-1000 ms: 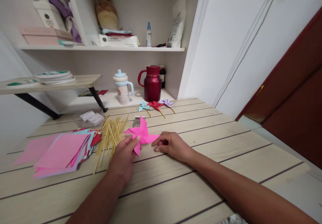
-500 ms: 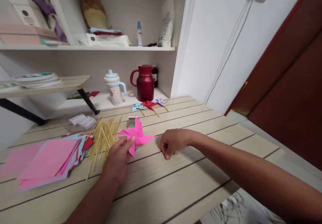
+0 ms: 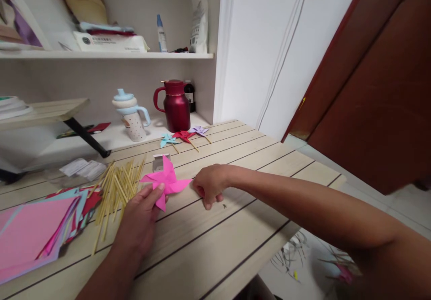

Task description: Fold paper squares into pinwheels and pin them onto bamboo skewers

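My left hand point(image 3: 141, 214) pinches the lower edge of a pink paper pinwheel point(image 3: 166, 181) lying on the pale wooden table point(image 3: 235, 228). My right hand point(image 3: 210, 185) rests just right of the pinwheel, fingers curled toward the tabletop; whether something small sits under them I cannot tell. A tiny dark speck point(image 3: 224, 206) lies on the table beside it. A loose pile of thin wooden sticks point(image 3: 117, 187) lies just left of the pinwheel.
Coloured paper sheets point(image 3: 37, 228) are stacked at the left. Three small finished pinwheels point(image 3: 183, 136) lie at the back, behind them a red jug point(image 3: 175, 107) and a dotted cup point(image 3: 133, 116). A small metal box point(image 3: 158, 161) stands behind the pink pinwheel. Scraps lie on the floor point(image 3: 303, 259).
My right hand let go of the pinwheel's right tip and curled up on the table beside it. The view has swung to the right; my left hand keeps its hold.
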Demonstrator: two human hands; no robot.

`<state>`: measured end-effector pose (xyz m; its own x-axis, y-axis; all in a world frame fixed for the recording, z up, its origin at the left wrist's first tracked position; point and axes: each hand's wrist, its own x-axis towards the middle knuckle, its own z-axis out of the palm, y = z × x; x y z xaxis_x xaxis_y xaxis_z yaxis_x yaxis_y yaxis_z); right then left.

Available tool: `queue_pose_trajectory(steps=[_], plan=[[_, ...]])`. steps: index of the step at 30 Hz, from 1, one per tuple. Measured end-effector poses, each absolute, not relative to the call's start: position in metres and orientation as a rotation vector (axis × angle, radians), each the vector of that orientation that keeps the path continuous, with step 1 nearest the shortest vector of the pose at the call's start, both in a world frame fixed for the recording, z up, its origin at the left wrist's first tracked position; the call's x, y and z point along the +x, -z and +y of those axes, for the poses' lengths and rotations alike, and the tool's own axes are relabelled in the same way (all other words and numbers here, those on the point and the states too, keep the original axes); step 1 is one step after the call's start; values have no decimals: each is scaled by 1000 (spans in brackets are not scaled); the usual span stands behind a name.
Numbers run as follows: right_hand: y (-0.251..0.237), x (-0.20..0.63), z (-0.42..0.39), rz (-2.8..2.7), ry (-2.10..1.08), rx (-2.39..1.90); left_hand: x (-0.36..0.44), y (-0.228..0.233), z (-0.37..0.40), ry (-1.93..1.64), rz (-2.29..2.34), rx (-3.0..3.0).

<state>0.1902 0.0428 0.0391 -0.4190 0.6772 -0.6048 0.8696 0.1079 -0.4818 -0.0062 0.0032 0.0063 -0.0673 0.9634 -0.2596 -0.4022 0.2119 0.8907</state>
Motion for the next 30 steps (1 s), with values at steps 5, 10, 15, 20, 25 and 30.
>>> queue_pose_trajectory(steps=[5,10,15,20,25,30], plan=[[-26,215,39,2261,1505,1547,-7,-7,1,-1267,1135,687],[-14,254,10,2485,1639,1598,-9,-3,3,-1235,1125,743],[-9,269,-30,2649,1548,1810,-10,-2,3,-1226,1098,770],[-2,263,-48,2711,1506,2021,-9,-2,3,-1226,1140,734],[3,263,-49,2719,1606,1993,-7,-5,1,-1213,1161,725],[4,259,-50,2732,1556,2040,-7,-3,-1,-1230,1164,749]])
